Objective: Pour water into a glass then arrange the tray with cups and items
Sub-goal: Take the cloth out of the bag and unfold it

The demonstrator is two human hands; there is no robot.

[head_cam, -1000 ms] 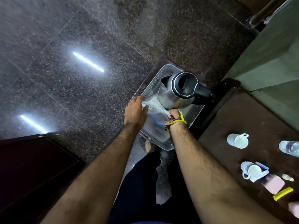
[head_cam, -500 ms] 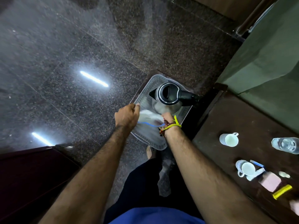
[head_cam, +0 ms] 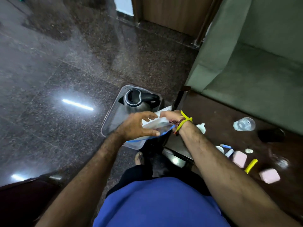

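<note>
While gripping a white cloth [head_cam: 161,122] above the tray [head_cam: 109,119], both hands [head_cam: 139,125] [head_cam: 169,116] hide part of it; kettle [head_cam: 136,102] behind, mug [head_cam: 202,128] and bottle [head_cam: 244,124] right on the worktop [head_cam: 221,138].

Dim, motion blur, floor [head_cam: 49,79] glare, fisheye

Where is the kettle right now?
In the head view, the kettle stands at the far end of the tray, just beyond both hands, left of the dark table.

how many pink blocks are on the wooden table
2. One pink block lies just left of the yellow stick; the other is nearer the person, right of it. The right forearm may hide more.
</note>
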